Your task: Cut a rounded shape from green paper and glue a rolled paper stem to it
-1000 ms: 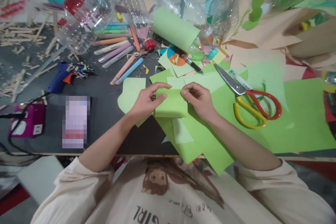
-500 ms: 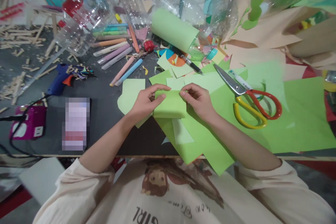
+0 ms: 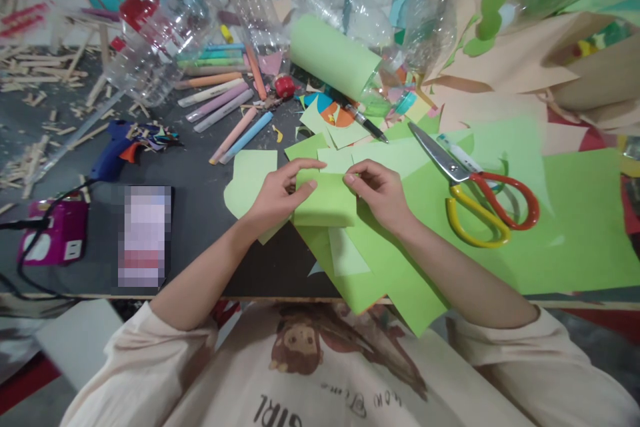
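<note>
Step in hand, as judged: folding. The left hand (image 3: 273,199) and right hand (image 3: 381,191) each pinch the top edge of one folded green paper (image 3: 325,203), held between them over the desk (image 3: 200,213). The fingers are closed on it. The next move likely calls for pressing the crease flat. Right of the fingers: one pair of scissors (image 3: 475,190). Left: one glue gun (image 3: 113,150).

One head-worn camera is looking forward and steeply down from just above the person's chest, taking in the dark tabletop (image 3: 200,213) at close range. The hands (image 3: 273,197) are sitting near the middle of the view, the shirt is filling the bottom edge, and bottles (image 3: 165,27) are crowding the top.
</note>
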{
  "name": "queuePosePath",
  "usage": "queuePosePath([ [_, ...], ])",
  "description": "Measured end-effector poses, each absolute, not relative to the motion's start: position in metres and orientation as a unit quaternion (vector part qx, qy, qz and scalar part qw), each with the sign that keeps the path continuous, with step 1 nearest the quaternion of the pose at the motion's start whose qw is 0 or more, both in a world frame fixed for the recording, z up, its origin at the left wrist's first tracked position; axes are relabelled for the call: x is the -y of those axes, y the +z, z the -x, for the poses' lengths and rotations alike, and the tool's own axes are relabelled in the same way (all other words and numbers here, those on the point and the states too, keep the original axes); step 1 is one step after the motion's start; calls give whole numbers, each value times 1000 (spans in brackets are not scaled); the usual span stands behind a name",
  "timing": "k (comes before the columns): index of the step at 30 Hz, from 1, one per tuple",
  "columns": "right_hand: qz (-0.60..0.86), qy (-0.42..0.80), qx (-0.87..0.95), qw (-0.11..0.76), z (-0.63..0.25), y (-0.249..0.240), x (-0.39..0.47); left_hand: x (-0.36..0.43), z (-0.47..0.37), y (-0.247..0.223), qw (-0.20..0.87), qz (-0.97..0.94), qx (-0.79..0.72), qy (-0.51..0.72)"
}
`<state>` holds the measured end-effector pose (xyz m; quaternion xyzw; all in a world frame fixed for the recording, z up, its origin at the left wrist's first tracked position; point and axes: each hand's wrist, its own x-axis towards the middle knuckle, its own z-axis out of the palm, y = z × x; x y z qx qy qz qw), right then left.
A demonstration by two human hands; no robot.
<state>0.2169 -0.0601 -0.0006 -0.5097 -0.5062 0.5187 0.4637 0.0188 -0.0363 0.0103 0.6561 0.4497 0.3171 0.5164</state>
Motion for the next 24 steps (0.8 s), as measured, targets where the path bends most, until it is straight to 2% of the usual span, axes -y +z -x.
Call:
queuePosePath([
  [5,516,524,499,459,-217,1,60,36,-19,13,492,-675,-453,311],
  [24,520,533,480,464,-216,7,59,36,-18,12,503,-669,-449,312],
])
